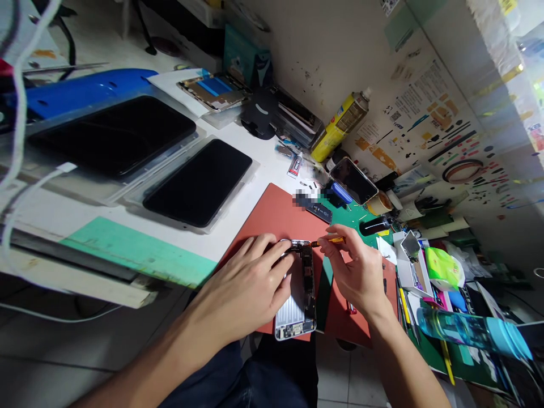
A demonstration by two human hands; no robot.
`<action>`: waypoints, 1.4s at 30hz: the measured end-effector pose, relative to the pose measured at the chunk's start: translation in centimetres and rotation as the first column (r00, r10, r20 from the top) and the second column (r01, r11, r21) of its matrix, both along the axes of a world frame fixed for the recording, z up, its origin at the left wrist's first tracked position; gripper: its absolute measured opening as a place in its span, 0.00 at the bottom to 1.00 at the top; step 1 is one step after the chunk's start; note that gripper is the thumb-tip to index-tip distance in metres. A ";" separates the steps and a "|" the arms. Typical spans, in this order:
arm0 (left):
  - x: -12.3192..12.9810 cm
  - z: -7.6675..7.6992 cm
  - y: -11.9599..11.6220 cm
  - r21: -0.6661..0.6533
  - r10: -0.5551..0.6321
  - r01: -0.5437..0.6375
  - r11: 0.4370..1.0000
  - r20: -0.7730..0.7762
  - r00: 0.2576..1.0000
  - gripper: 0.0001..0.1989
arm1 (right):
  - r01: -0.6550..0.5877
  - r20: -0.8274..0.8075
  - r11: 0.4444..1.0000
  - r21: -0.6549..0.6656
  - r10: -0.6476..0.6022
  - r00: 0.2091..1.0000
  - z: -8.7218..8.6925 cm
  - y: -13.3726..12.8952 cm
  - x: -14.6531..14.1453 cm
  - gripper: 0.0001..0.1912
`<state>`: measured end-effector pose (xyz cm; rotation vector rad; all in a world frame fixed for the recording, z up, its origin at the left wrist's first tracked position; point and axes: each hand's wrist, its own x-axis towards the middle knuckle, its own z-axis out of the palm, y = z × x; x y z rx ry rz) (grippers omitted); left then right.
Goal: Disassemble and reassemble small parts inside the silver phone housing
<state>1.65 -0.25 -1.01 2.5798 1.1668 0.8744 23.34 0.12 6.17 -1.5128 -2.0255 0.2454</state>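
An opened phone (296,300) with a silvery inner shell lies on a red-brown mat, its circuit board (307,272) exposed along the right side. My left hand (255,277) reaches over its left side, fingers bent onto the top end and thumb on the shell, gripping it. In my right hand (357,272) is a small orange-handled screwdriver (334,241), pinched between thumb and fingers. Its front end points left at the phone's top right corner; the tip is too small to make out. A black battery (321,212) lies beyond the phone.
Two dark-screened phones (199,181) rest on plastic cases at left. Behind stand a yellow spray can (340,126) and another phone (353,180). At right are a white box (410,266), a blue bottle (471,333) and several tools. The mat (272,212) covers the front.
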 end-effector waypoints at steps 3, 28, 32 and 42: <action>0.0 0.0 0.0 0.000 0.001 -0.001 1.000 0.004 1.000 0.14 | -0.001 0.004 1.000 -0.004 0.001 1.000 0.0 0.0 0.0 0.10; -0.1 0.3 0.0 -0.037 -0.010 0.012 0.999 0.038 0.999 0.13 | -0.098 0.232 0.995 -0.016 0.099 0.968 1.5 1.4 -0.5 0.02; -0.1 0.2 0.0 -0.011 -0.007 0.008 1.000 0.028 1.000 0.13 | -0.123 0.229 0.992 -0.030 0.127 0.965 1.6 1.8 -0.6 0.03; 0.0 0.0 0.0 -0.016 -0.015 0.015 1.000 0.016 1.000 0.11 | -0.202 0.248 0.977 -0.069 0.213 0.945 2.2 1.7 -0.5 0.09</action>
